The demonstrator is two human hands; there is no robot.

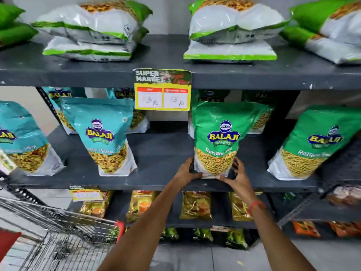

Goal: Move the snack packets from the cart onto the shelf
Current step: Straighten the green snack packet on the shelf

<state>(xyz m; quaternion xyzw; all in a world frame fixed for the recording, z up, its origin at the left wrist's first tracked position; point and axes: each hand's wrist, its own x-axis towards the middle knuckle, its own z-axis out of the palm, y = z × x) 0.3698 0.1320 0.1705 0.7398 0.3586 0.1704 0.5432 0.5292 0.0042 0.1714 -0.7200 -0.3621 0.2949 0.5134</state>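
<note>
A green Balaji snack packet (218, 137) stands upright on the dark middle shelf (160, 178), near its front edge. My left hand (185, 171) grips its lower left corner and my right hand (237, 176) grips its lower right corner. More green packets stand behind it and to its right (312, 143). Teal Balaji packets (103, 133) stand further left on the same shelf. The wire cart (64, 237) is at the lower left; I cannot see any packets inside it.
The top shelf (254, 75) holds flat stacks of green and white packets (232, 32). A yellow price tag (162, 90) hangs from its edge. Lower shelves carry yellow packets (195, 205) and small green ones. A gap lies between the teal and green packets.
</note>
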